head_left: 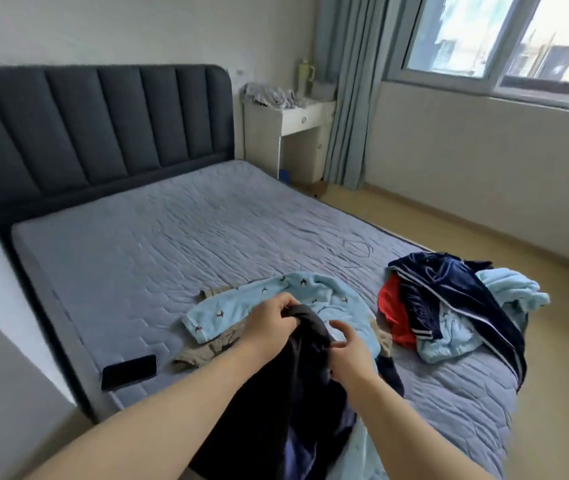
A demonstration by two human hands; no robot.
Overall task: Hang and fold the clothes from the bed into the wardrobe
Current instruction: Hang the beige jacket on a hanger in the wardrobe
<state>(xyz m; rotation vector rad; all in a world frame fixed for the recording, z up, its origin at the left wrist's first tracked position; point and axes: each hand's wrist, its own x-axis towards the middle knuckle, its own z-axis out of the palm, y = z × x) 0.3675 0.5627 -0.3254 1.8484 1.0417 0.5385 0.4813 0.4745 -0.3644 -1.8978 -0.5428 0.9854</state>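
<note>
Head view: a dark garment (296, 375) is held up over the bed (158, 244), so the step in hand is judged to be the picking up of one piece before it is hung or folded. Its upper edge is gripped by the curled fingers (284, 303) of the left hand (269, 323). The fingers (337, 326) of the right hand (348, 355) are partly spread just beside the same edge; whether the cloth is pinched by them cannot be told. Beyond the fingers a light blue top (241, 308) is spread on the bed, and to the right of them, well apart, a pile of clothes (449, 306) is left. For the next move a second grip on the edge is probably needed, so that the garment can be opened and its kind recognised. The lower part of the garment is cut off by the frame, and the wardrobe is not seen.
</note>
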